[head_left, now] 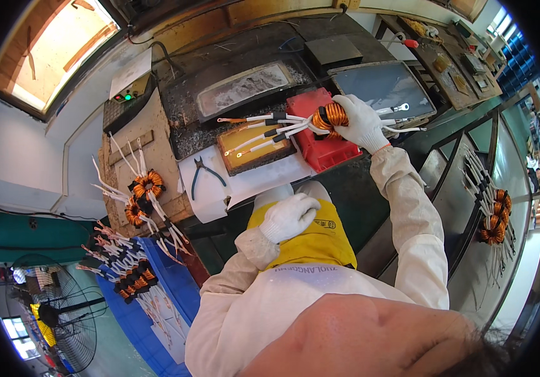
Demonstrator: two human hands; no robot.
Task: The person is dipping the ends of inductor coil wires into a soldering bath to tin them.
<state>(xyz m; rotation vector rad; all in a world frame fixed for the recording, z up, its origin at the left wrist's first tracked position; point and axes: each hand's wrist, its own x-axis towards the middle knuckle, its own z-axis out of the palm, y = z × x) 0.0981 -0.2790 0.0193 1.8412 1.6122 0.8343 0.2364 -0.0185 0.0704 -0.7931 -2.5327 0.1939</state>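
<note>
My right hand, in a white glove, is closed around a copper-wound toroidal coil above a red plastic box. White-sleeved leads with metal ring terminals stick out on both sides of the coil. Those on the left reach over a shallow yellow-filled tray; their tips hang above it or touch it, I cannot tell which. In its own white glove, my left hand rests on the yellow apron over my lap. Its fingers are curled in, with nothing visible in them.
Diagonal cutters lie on white paper left of the tray. Behind stands a framed trough with a grey crusted surface. More coils lie on the left board, in a blue bin and on the right-hand metal surface. A fan stands lower left.
</note>
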